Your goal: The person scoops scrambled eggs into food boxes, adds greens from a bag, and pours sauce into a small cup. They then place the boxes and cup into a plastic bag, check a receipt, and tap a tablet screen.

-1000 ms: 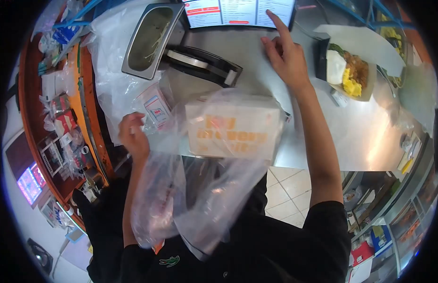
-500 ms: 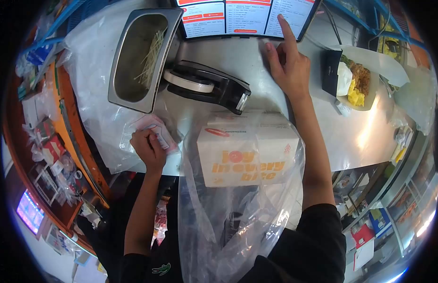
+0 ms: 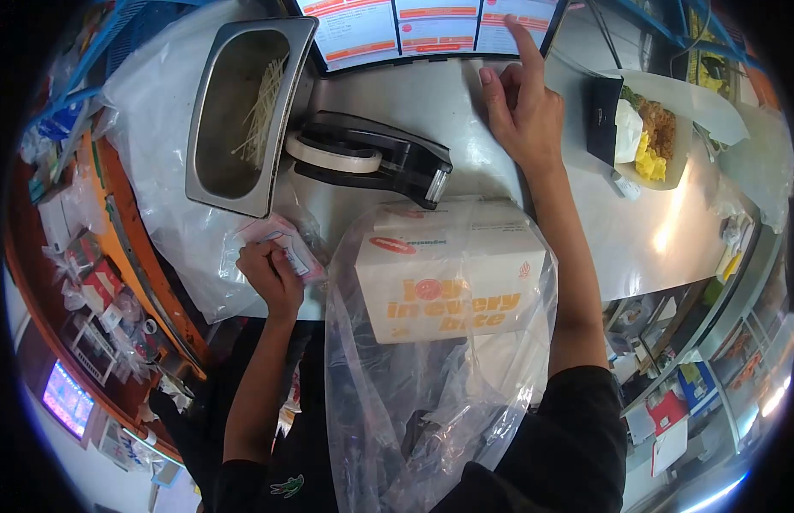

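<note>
My right hand point(image 3: 527, 115) holds nothing. Its index finger reaches to the lit screen point(image 3: 435, 34) at the top and the thumb stands apart. The other fingers are curled. At the left, my left hand point(image 3: 270, 275) is closed on the edge of a pink and white packet point(image 3: 301, 256) lying on clear plastic; its fingertips are partly hidden. Between my forearms a white carton point(image 3: 448, 286) with orange lettering sits inside a clear plastic bag point(image 3: 371, 402), whose loose end hangs toward me over the table edge.
A black tape dispenser point(image 3: 405, 162) lies behind the carton. Left of it stands a metal container point(image 3: 230, 128) with thin wooden sticks. An opened food box point(image 3: 662, 150) with yellow and brown food is at right on the metal table point(image 3: 619, 248).
The screen's content has changed to a different layout under my right index finger. The view has shifted slightly. My left hand stays on the packet.
</note>
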Tool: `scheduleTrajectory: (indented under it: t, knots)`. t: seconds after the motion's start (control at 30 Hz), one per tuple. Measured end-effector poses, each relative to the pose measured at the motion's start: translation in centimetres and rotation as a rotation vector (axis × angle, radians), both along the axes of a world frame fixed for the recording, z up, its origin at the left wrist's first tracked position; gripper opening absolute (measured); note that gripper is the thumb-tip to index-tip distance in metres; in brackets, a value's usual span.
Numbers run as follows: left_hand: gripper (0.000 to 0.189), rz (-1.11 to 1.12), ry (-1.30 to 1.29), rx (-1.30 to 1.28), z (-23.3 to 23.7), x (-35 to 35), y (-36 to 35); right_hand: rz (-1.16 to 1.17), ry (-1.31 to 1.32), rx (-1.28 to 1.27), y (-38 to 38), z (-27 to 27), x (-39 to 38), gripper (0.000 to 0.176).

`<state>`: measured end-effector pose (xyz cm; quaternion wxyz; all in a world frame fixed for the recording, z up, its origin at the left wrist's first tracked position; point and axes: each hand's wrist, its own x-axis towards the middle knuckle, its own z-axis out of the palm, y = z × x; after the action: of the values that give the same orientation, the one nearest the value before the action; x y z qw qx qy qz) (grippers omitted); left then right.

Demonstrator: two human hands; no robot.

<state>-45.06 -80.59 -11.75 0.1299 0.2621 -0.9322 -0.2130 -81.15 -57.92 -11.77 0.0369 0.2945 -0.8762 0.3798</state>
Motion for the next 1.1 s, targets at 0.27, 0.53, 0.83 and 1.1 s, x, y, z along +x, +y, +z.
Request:
scheduleTrajectory:
  t: [0.27, 0.53, 0.83, 1.1]
  knots:
    - [0.005, -0.009, -0.011, -0.020, 0.0, 0.0, 0.0, -0.010, -0.023, 0.078, 0.0, -0.3, -0.2, 0.053]
    - [0.005, 0.010, -0.008, -0.002, 0.1, -0.1, 0.1, 0.004, -0.003, 0.086, -0.1, -0.1, 0.1, 0.053]
    - [0.004, 0.002, -0.004, -0.022, 0.0, -0.1, 0.1, 0.003, -0.148, 0.125, -0.5, 1.9, -0.3, 0.065]
    - [0.004, 0.001, -0.018, -0.004, 0.0, 0.0, 0.0, 0.005, -0.122, 0.045, -0.3, 0.6, -0.3, 0.058]
